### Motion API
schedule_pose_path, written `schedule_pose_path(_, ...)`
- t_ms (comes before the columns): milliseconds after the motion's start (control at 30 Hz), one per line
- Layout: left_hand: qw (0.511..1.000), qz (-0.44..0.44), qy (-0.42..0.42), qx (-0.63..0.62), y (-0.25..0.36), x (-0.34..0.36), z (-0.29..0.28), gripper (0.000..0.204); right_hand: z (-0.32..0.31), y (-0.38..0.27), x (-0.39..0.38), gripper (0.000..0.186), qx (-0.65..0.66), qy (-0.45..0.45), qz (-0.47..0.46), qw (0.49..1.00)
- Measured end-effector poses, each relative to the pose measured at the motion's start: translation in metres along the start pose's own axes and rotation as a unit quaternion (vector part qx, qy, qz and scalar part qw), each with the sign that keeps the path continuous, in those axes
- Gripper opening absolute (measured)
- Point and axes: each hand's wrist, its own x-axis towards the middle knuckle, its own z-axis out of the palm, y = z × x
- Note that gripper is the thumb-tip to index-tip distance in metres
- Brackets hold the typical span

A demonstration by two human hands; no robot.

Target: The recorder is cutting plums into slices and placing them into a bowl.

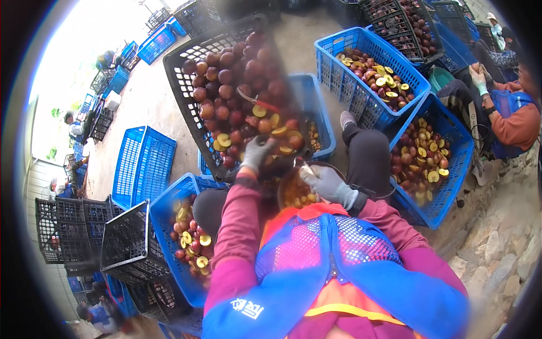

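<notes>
A black crate [212,62] of dark red plums [223,93] stands tilted before me, with several yellow-fleshed plum halves [223,139] near its lower end. My left hand [257,153], in a grey glove, reaches over this near end with its fingers curled among the plums; what they hold is hidden. A red-handled tool [261,101] with a pale curved end lies on the fruit. My right hand [330,185], also gloved, is closed over a round bowl [280,195] of yellowish pieces in my lap. Something small and blurred shows at its fingertips.
Blue crates of cut plums stand at my left [164,217], right [460,169] and far right [339,42]. Another blue crate [316,85] is behind the black one. Stacked black crates [62,226] and an empty blue crate [141,164] are leftward. A co-worker [511,116] sits at right.
</notes>
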Motion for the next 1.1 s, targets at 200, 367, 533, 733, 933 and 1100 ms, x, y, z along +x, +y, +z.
schedule_pose_path(200,0.735,-0.037,-0.153,-0.660,0.057,-0.080,0.003,0.050,-0.004,-0.008,0.029,0.030,-0.174,0.137,-0.231,0.947)
schedule_pose_path(367,0.663,0.029,-0.217,-0.716,0.065,-0.116,0.010,0.057,0.006,-0.053,0.013,0.044,-0.303,0.080,-0.176,0.933)
schedule_pose_path(533,0.754,0.034,-0.116,-0.646,0.050,-0.119,0.017,0.047,0.011,-0.065,0.002,0.044,-0.316,0.059,-0.197,0.926)
schedule_pose_path(733,0.740,-0.020,-0.147,-0.657,0.060,-0.130,0.010,0.038,0.017,-0.063,-0.006,0.042,-0.236,0.052,-0.191,0.951)
schedule_pose_path(933,0.828,0.011,-0.080,-0.556,0.076,-0.144,0.009,0.036,0.020,-0.054,0.001,0.050,-0.250,-0.004,-0.236,0.939)
schedule_pose_path(1100,0.905,0.050,-0.065,-0.418,0.089,-0.156,-0.001,0.033,0.011,-0.063,-0.015,0.060,0.107,-0.207,0.022,0.972)
